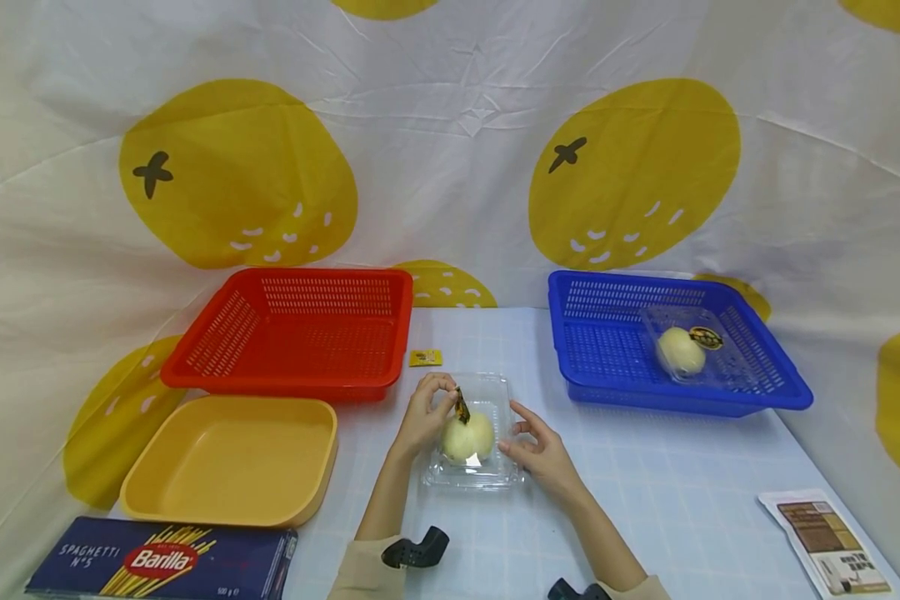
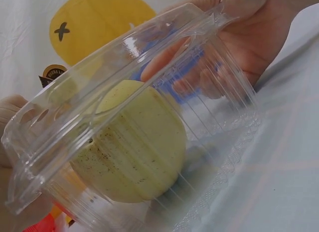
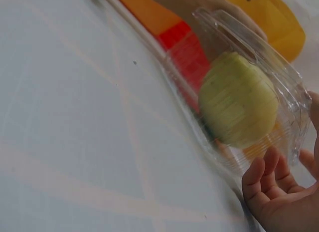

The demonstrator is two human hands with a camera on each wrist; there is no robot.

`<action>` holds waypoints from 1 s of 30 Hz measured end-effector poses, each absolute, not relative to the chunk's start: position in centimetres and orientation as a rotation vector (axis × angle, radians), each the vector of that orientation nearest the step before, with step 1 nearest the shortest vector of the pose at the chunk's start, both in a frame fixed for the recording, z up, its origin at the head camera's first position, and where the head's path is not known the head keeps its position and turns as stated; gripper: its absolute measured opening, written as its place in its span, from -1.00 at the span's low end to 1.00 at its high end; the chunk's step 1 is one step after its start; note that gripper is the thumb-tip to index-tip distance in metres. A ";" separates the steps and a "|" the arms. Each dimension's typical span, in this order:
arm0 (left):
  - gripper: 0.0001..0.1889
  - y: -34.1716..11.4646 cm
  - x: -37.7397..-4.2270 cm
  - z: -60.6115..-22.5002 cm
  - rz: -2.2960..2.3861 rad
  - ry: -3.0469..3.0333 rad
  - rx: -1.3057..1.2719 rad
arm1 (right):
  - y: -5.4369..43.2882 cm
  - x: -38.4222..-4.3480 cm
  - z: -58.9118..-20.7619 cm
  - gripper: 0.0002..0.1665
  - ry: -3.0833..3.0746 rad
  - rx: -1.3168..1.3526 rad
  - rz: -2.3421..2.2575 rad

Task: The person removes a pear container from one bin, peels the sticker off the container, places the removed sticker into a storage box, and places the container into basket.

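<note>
A clear plastic clamshell box (image 1: 498,392) with its lid down stands on the table, a pale yellow, round, speckled fruit (image 2: 129,142) inside. Above the lid, my left hand (image 1: 423,417) pinches a black and gold sticker (image 1: 462,407) between thumb and finger; the sticker stands up, seen edge-on. At the box's right side, my right hand (image 1: 543,458) touches the rim with thumb and forefinger spread. Its other fingers (image 3: 271,174) hang loosely curved beside the wall.
A blue basket (image 1: 570,367) at the back right holds another boxed fruit (image 1: 681,351) with a black and gold sticker. To the left are a red basket (image 1: 285,385), a yellow tub (image 1: 225,521) and a spaghetti box (image 1: 165,560). A small yellow packet (image 1: 425,357) and a white-brown pouch (image 1: 828,542) lie on the table.
</note>
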State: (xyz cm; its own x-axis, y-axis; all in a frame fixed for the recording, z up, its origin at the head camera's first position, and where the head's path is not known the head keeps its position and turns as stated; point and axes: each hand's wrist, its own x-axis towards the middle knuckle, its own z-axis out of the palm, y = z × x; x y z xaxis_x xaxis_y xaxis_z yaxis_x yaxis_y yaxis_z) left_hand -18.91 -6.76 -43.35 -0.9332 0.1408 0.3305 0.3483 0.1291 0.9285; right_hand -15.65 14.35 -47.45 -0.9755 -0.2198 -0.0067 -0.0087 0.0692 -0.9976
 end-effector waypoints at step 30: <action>-0.95 -7.2 -19.2 -44.0 -1.996 -2.123 -0.394 | 14.4 -15.6 -47.6 -0.16 2.174 -0.235 -2.036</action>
State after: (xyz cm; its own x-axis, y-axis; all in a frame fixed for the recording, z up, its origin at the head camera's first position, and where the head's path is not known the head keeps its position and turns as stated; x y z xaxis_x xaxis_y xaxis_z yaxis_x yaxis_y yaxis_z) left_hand -19.20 -7.19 -44.02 -0.9444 0.0557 0.3241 0.3269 0.0520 0.9436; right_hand -15.63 14.38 -47.61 -0.9759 -0.2180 -0.0047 -0.0096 0.0645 -0.9979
